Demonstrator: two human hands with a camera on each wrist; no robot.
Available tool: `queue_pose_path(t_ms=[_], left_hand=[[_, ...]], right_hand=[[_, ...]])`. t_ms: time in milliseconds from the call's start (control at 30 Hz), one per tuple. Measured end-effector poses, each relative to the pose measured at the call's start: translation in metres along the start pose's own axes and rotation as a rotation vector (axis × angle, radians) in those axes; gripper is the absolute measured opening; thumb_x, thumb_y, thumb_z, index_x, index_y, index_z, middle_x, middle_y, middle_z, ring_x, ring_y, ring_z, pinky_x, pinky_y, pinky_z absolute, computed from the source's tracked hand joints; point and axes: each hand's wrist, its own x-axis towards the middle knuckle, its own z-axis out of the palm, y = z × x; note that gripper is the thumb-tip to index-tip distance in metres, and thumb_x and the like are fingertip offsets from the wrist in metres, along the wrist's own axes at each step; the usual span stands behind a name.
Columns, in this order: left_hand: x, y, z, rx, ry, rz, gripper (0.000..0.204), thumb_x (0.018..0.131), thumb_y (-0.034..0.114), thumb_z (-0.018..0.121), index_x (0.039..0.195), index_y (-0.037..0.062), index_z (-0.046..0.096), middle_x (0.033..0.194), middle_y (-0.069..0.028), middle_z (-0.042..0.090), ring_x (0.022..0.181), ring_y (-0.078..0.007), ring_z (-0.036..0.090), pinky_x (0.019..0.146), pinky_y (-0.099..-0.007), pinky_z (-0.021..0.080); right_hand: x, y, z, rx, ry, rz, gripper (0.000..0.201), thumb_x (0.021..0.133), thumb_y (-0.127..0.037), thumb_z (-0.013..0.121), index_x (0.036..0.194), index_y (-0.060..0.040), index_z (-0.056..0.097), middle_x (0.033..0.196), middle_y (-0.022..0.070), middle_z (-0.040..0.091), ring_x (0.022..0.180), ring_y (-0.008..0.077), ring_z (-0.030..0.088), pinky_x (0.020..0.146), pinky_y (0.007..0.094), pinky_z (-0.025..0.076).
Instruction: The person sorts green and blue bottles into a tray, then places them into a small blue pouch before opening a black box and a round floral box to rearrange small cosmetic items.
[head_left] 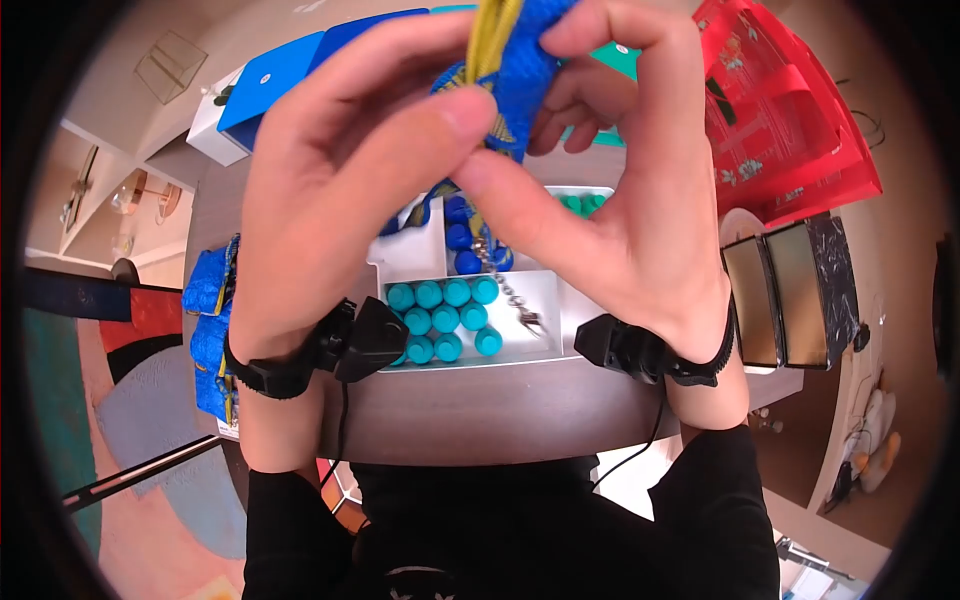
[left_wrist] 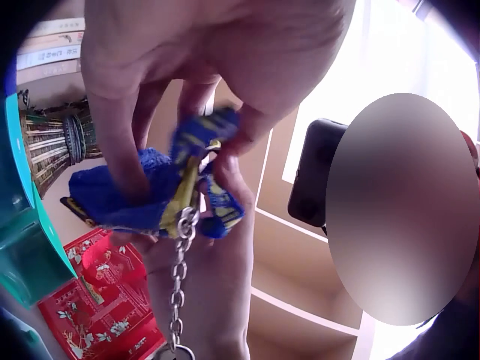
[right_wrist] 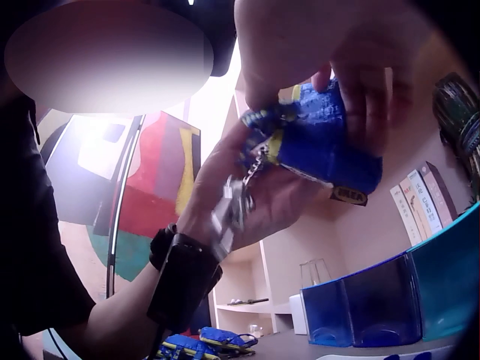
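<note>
Basically, both hands were up close, holding a small blue woven-plastic pouch with yellow straps (head_left: 528, 85) raised over the table. Left hand (head_left: 335, 190): thumb and fingers pinched the strap side, narrow grip. Right hand (head_left: 635, 210): thumb at the lower edge, fingers curled round the other side, also a pinch. A silver metal chain (left_wrist: 178, 289) hung off the strap end, with a metal clasp (head_left: 531, 320) at the bottom, blurred.

Handling, my judgement: very light, soft, crinkly, body likely to crumple or fold under pressure; not fragile, slightly slick weave. Chain probably the heaviest bit, prone to swing and snag. Best hold looked like the body's side seams, or the strap base for a firm pinch; chain a poor place, since the pouch would dangle and twist. Contents, if any: couldn't tell.

Below, a white compartment tray (head_left: 548, 290) held teal round plastic pieces (head_left: 446, 320) in a near section and dark blue round pieces (head_left: 459, 237) behind. It sat on the grey-brown table (head_left: 450, 420). More blue woven pouches (head_left: 208, 285) lay at the left edge. Farther off: bright blue box (head_left: 272, 92), red patterned bag (head_left: 765, 140).
</note>
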Motion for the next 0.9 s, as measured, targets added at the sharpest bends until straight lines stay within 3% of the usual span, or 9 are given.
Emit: queue_pose_path(t_ms=[33,100,200,267,367,467,600,700,900], left_hand=[[0.000,0.008,0.005,-0.032,-0.155,-0.037,0.045,0.096,0.012,0.058,0.138,-0.0032,0.052,0.123,-0.0084,0.064,0.107,-0.0133,0.062,0.089,-0.0253,0.049],[0.001,0.012,-0.002,0.113,-0.214,-0.035,0.043,0.097,0.011,0.058,0.137,-0.0028,0.053,0.121,-0.0075,0.065,0.104,-0.0102,0.061,0.085,-0.0231,0.048],[-0.002,0.005,-0.006,0.025,-0.221,-0.067,0.041,0.097,0.008,0.058,0.137,-0.0031,0.054,0.120,-0.0072,0.065,0.104,-0.0098,0.061,0.086,-0.0232,0.048],[-0.002,0.000,-0.008,0.006,-0.226,-0.046,0.041,0.097,0.007,0.058,0.137,-0.0030,0.054,0.121,-0.0079,0.065,0.106,-0.0104,0.061,0.088,-0.0238,0.049],[0.000,-0.006,-0.007,0.052,-0.236,0.038,0.042,0.097,0.006,0.058,0.138,-0.0028,0.053,0.124,-0.0096,0.063,0.111,-0.0122,0.059,0.092,-0.0258,0.048],[0.004,-0.011,-0.004,0.106,-0.237,0.112,0.040,0.096,0.005,0.059,0.135,-0.0025,0.054,0.127,-0.0108,0.061,0.115,-0.0142,0.057,0.099,-0.0286,0.046],[0.004,-0.016,-0.007,0.003,-0.218,0.000,0.029,0.095,0.005,0.060,0.123,-0.0011,0.056,0.125,-0.0094,0.061,0.117,-0.0156,0.056,0.103,-0.0310,0.043],[0.004,-0.013,-0.004,0.057,-0.172,0.033,0.025,0.094,0.007,0.063,0.117,0.0004,0.056,0.120,-0.0077,0.061,0.115,-0.0147,0.056,0.099,-0.0292,0.044],[0.007,-0.016,-0.011,0.122,-0.188,-0.001,0.032,0.092,0.006,0.066,0.122,0.0001,0.055,0.122,-0.0071,0.061,0.114,-0.0137,0.057,0.096,-0.0274,0.045]], right_hand=[[0.000,0.000,0.001,-0.007,-0.012,0.010,0.062,0.077,-0.010,0.081,0.126,-0.0054,0.043,0.092,0.0067,0.064,0.078,0.0152,0.061,0.068,0.0261,0.046],[-0.001,0.003,0.006,-0.013,-0.026,0.019,0.063,0.077,-0.010,0.081,0.126,-0.0052,0.042,0.092,0.0060,0.064,0.079,0.0137,0.061,0.069,0.0251,0.046],[-0.009,0.017,0.018,0.161,0.064,0.105,0.067,0.074,-0.012,0.084,0.122,-0.0053,0.037,0.093,0.0053,0.064,0.081,0.0109,0.059,0.069,0.0231,0.043],[-0.010,0.021,0.021,0.404,0.090,-0.007,0.066,0.075,-0.011,0.082,0.123,-0.0055,0.038,0.092,0.0050,0.064,0.081,0.0115,0.060,0.070,0.0237,0.044],[-0.007,0.006,0.016,0.208,0.000,0.183,0.062,0.075,-0.012,0.082,0.120,-0.0056,0.040,0.091,0.0038,0.063,0.081,0.0121,0.058,0.071,0.0253,0.045],[-0.010,0.006,0.015,0.174,-0.042,0.236,0.050,0.078,-0.015,0.080,0.114,-0.0049,0.047,0.090,0.0039,0.061,0.080,0.0142,0.057,0.072,0.0275,0.046],[-0.009,0.006,0.011,0.129,-0.086,0.222,0.035,0.083,-0.016,0.075,0.106,-0.0034,0.052,0.089,0.0050,0.059,0.077,0.0172,0.056,0.073,0.0292,0.047],[-0.009,0.011,0.011,0.131,-0.109,0.168,0.027,0.088,-0.017,0.071,0.103,-0.0020,0.054,0.088,0.0074,0.059,0.077,0.0205,0.056,0.072,0.0307,0.048],[-0.008,0.013,0.009,0.032,-0.205,0.072,0.025,0.095,-0.020,0.067,0.101,-0.0013,0.053,0.087,0.0096,0.060,0.076,0.0236,0.057,0.070,0.0333,0.048]])
